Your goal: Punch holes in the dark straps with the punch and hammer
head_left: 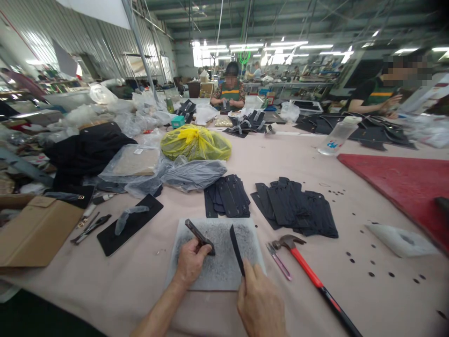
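Observation:
My left hand is closed around a short dark metal tool that looks like a hole punch, tilted over a marked white board. To its right, my right hand grips a thin black piece on edge above the same board; most of its fingers are turned away. Beyond the board lie two piles of flat black pieces, one at the middle and one farther right. A claw hammer with a red and black handle rests right of my right hand, beside small pink-handled snips.
Left are a black panel, pliers and a cardboard box. A yellow bag and clear bags sit farther back. Rightward are a red board, a bottle and scattered black discs. Two co-workers sit across the table.

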Motion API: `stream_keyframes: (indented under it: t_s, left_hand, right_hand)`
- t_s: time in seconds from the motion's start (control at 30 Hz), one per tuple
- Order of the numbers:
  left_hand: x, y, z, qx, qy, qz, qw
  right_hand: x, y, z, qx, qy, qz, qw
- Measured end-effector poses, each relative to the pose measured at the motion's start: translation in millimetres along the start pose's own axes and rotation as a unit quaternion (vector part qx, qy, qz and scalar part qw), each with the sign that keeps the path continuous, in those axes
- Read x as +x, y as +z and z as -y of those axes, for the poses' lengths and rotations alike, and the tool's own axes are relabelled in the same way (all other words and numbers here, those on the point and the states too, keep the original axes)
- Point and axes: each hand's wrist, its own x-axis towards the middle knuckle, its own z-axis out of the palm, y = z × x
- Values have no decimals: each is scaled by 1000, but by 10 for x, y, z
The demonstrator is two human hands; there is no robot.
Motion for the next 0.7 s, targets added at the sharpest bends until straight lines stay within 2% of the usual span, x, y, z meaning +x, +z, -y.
stream_keyframes:
  t_s: [0.13, 0.2, 0.33, 0.43, 0.53, 0.7]
  left_hand:
    - [6, -2, -6, -11, 6, 0, 1000]
    - [10, 1, -16, -21, 7, 1, 1000]
    - [2, 4, -36, -34, 3, 6, 999]
    - [-12, -2, -49, -41, 2, 6, 999]
    - [-5, 3, -92, -47, 2, 6, 999]
    - [107, 131, -224, -48, 4, -18, 999]
  right_hand:
    - [21, -4, 174, 29, -66, 52, 996]
    - [82, -12, 210, 55, -74, 61, 994]
    - [325, -28, 71, 70, -108, 90, 988]
    - [405, 44, -94, 69, -154, 128, 977]
    - [267, 215, -118, 50, -175, 104, 978]
    - [-75, 551, 149, 43, -128, 18, 991]
